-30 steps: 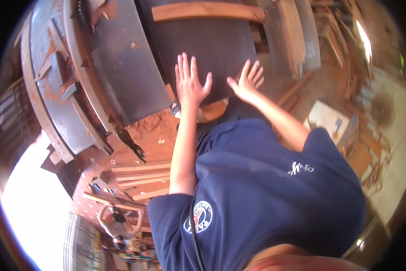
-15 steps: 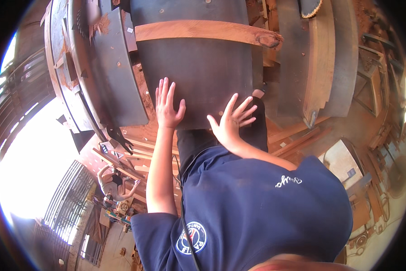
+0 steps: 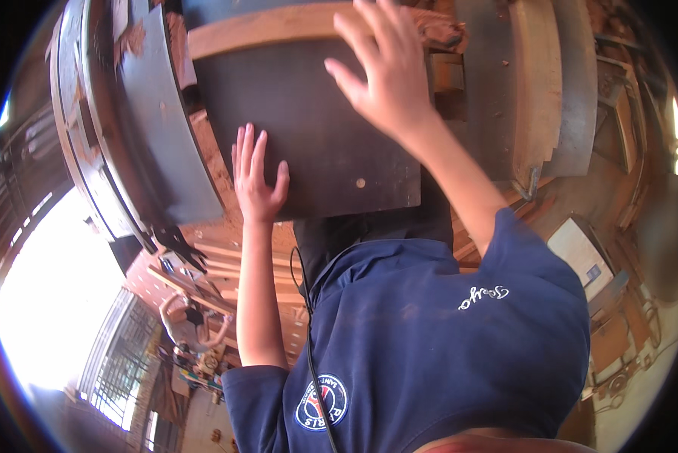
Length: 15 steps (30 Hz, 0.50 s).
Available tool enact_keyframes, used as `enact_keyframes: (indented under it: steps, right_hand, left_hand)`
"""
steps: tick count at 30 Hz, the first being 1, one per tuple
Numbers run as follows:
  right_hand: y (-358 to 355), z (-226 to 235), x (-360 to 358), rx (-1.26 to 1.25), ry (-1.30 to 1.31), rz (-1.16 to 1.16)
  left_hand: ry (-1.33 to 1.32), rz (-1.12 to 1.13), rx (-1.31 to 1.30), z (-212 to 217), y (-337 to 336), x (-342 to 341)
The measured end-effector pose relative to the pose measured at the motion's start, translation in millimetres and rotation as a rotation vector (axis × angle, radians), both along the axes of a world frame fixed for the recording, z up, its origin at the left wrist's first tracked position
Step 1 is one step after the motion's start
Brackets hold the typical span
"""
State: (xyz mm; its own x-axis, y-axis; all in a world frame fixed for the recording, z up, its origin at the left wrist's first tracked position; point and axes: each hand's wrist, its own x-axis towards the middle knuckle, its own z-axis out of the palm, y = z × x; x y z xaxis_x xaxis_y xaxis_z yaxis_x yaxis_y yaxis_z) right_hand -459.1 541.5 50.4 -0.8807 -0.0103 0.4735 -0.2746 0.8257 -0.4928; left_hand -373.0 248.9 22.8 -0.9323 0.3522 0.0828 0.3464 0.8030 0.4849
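A dark flat panel (image 3: 331,128) lies on a grey metal machine table (image 3: 158,136). Along the panel's far edge runs a pale wooden strip (image 3: 271,26). My left hand (image 3: 256,181) rests flat on the panel's near left edge, thumb spread, holding nothing. Farther out, my right hand (image 3: 384,75) hovers over the panel with its fingers spread, the fingertips close to the wooden strip. I cannot tell whether it touches the panel. My navy shirt hides the panel's near edge below.
A thick wooden plank (image 3: 539,90) lies to the right of the panel on grey metal. Reddish sawdust (image 3: 207,151) covers the table's left part. Lumber and boxes (image 3: 580,257) lie on the floor at right. Another person (image 3: 192,321) stands far off at lower left.
My right hand has moved forward across the panel toward the wooden strip. My left hand stays at the panel's near left edge. The view has drawn closer to the table.
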Motion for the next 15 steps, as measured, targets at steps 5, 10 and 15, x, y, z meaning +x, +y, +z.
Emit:
enact_keyframes:
  steps: [5,10,15]
  right_hand:
    - [-19,-19,-30,0.275,-0.038,-0.070]
    - [-25,-42,-40,0.365,0.181,-0.175]
    - [-21,-50,-35,0.381,0.267,-0.189]
  left_hand:
    - [0.062,0.007,0.059,-3,0,-1]
    - [0.117,0.071,0.085,-3,3,6]
    - [0.188,0.044,0.070,-3,5,10]
